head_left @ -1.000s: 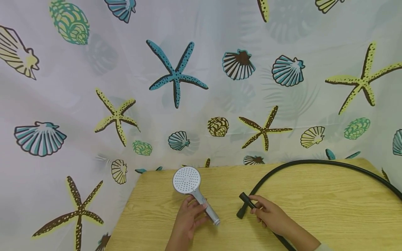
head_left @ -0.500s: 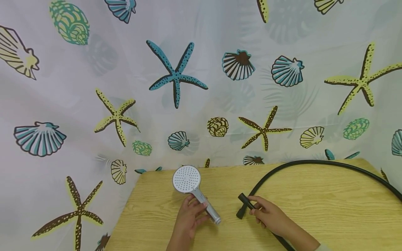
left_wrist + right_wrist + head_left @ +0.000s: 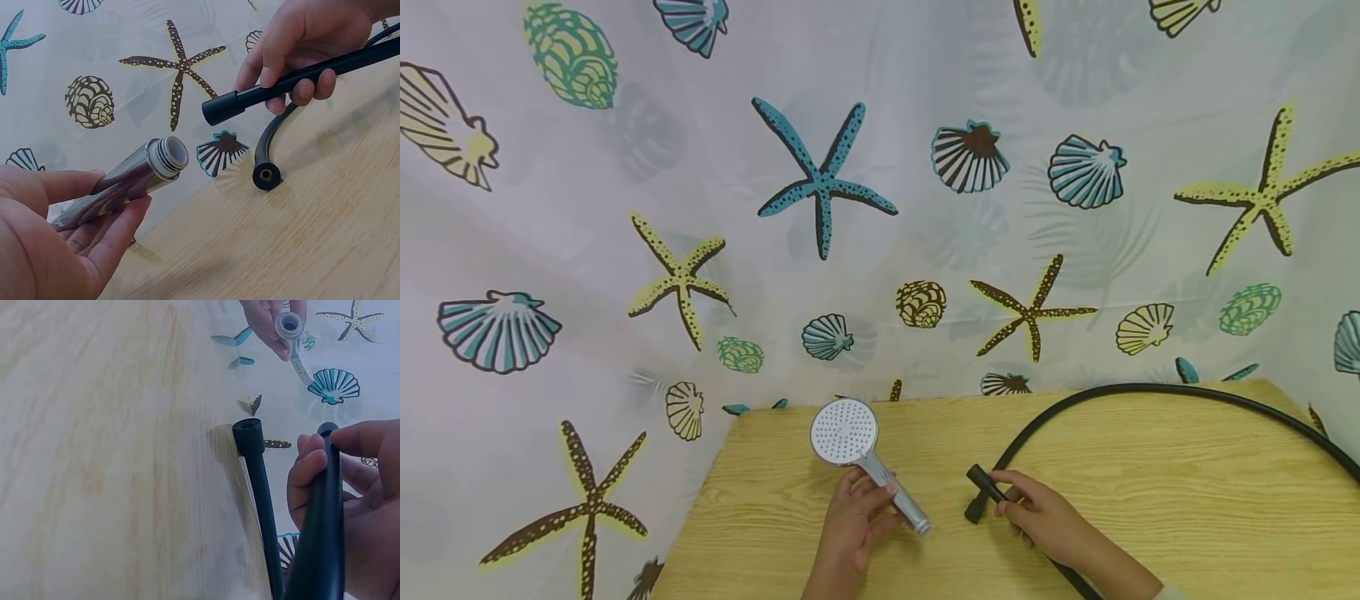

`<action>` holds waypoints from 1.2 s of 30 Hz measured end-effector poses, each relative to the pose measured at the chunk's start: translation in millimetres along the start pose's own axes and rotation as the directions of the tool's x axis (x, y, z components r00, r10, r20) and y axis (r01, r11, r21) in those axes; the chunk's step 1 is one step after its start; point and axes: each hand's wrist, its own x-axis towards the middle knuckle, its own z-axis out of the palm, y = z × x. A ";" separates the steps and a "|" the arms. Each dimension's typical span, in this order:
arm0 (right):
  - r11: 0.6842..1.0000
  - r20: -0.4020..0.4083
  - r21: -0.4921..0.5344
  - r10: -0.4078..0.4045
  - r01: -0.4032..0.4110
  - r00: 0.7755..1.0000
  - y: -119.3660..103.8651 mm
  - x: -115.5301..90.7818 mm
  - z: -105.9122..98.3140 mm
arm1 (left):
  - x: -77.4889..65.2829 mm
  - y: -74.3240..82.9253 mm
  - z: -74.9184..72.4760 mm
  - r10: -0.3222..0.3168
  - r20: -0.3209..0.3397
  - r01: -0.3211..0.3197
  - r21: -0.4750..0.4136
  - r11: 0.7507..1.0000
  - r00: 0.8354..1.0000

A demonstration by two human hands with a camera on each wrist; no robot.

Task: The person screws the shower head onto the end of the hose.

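My left hand (image 3: 852, 518) grips the chrome handle of a shower head (image 3: 844, 432), whose white round spray face tilts up toward me. In the left wrist view the handle's white threaded end (image 3: 170, 156) points at the hose. My right hand (image 3: 1037, 510) pinches a black shower hose (image 3: 987, 482) just behind its end fitting. That fitting (image 3: 220, 109) faces the handle's threads across a gap. The hose's other end (image 3: 976, 507) lies on the table close beside the right hand, its round opening (image 3: 267, 175) visible in the left wrist view.
The hose loops (image 3: 1138, 387) along the back of the wooden table (image 3: 760, 500) and runs off to the right. A white curtain (image 3: 880, 333) printed with shells and starfish hangs behind the table and on its left and right sides.
My right hand has shifted slightly left with the hose end. The shower head's handle end has moved a little to the right and up, so the two ends are slightly closer.
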 end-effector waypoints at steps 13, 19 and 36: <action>1.000 0.017 -0.015 -0.009 0.009 1.000 -0.3 0.1 2.6 | -1.3 1.5 2.5 0.007 0.003 -0.007 -0.017 1.000 1.000; 1.000 0.016 -0.012 -0.006 0.006 1.000 -1.2 -0.3 2.9 | -1.4 2.3 3.4 0.006 -0.003 -0.006 -0.038 0.999 1.000; 1.000 0.030 -0.001 -0.010 0.010 1.000 -0.1 -1.9 2.4 | -1.0 3.3 7.8 0.022 -0.002 -0.022 -0.040 0.999 1.000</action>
